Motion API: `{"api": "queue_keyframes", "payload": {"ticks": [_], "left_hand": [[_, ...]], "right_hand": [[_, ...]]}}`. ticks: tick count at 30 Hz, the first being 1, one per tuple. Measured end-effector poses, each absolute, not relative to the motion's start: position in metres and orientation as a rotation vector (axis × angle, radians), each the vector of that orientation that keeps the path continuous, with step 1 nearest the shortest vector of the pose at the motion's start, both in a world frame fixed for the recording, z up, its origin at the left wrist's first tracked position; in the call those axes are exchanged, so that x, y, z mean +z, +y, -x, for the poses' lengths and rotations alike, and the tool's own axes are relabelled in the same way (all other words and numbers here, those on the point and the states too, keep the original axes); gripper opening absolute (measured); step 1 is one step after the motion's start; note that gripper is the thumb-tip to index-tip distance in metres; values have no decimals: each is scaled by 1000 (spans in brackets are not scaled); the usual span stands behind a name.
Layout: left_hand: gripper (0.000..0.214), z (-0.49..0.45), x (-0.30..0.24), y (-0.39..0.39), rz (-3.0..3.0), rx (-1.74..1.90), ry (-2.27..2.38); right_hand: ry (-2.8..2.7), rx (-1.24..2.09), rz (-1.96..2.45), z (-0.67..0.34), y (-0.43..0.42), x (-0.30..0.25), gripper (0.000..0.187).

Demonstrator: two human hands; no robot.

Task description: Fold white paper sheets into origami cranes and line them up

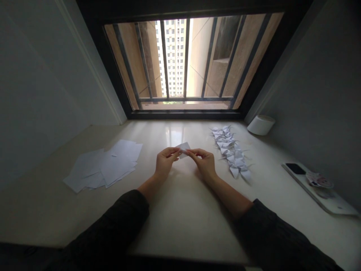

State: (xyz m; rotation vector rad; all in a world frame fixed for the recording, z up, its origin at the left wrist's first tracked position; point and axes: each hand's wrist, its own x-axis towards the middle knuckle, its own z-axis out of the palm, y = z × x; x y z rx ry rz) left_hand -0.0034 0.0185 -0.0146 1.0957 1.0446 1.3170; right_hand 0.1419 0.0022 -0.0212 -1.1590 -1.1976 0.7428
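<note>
A small folded piece of white paper is held up between my two hands, just above the white surface. My left hand pinches its left side between thumb and fingers. On the other side, my right hand grips the paper's right edge the same way. My fingertips nearly meet in front of it, so its lower part is partly hidden. To the left lies a loose spread of flat white paper sheets. Several folded white paper cranes sit in a cluster to the right.
A phone in a light case lies at the far right, a round grip on its back. A white cylindrical object stands in the back right corner. Behind the white sill is a dark-framed, barred window. Walls flank both sides.
</note>
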Motion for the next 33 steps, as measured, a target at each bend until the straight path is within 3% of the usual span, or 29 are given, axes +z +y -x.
{"api": "queue_keyframes", "payload": {"ticks": [14,21,33], "left_hand": [[24,2,-19,21,-971,1393,939],[24,1,-17,19,-969,1382,941],[28,3,-16,20,-1028,1408,1000]], "right_hand": [[-977,1085,1010,-138,6,-23,31],[-932,1105,964,-138,8,-25,23],[-1035,1064,1010,-141,7,-24,32]]}}
